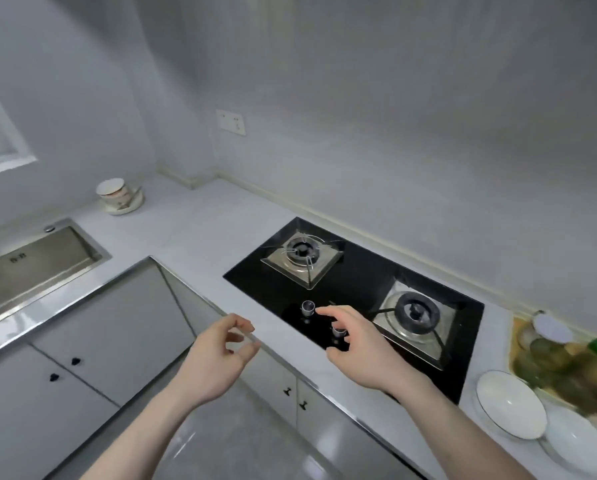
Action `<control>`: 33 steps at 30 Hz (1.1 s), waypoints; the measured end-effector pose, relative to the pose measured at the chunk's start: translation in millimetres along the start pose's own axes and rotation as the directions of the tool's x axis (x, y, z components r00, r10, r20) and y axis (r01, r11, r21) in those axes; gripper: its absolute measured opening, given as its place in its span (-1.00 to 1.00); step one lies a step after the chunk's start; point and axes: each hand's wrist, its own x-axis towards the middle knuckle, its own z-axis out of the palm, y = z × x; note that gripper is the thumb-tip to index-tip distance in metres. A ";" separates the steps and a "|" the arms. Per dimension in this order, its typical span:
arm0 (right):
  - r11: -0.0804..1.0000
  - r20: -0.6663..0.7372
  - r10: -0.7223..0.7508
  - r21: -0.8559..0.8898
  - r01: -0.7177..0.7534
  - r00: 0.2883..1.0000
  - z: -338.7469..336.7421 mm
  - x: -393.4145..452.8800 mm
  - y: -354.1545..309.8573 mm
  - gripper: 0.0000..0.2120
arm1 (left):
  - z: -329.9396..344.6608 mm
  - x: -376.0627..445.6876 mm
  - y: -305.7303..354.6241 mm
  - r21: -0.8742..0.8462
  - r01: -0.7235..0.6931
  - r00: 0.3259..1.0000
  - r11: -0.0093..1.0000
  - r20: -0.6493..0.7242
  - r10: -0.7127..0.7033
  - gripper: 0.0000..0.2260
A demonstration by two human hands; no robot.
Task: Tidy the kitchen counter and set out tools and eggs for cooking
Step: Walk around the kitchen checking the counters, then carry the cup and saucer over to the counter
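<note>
Both hands empty, fingers loosely curled: left hand [217,362] over counter edge, right hand [356,348] above black glass gas hob [359,271], near round metal knobs [308,307]. No eggs visible. Two white round plates [510,403] at right beside blurred, seemingly green bottles [567,362]; stacked bowls [117,195] far left. Risk: right fingertips brushing knob, igniting burner; elbow knocking plates.

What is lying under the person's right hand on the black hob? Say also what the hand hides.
Under the right hand lies the black hob glass with one silver knob, partly covered. The other knob sits clear beside the fingertips. The glass beneath the palm is hidden.
</note>
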 end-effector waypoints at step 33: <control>0.955 0.399 -0.271 0.228 0.192 0.876 215.0 461.6 -238.0 -0.50 | -303.8 184.6 -221.8 -0.207 0.361 0.807 0.909 -0.420 -0.416 -0.84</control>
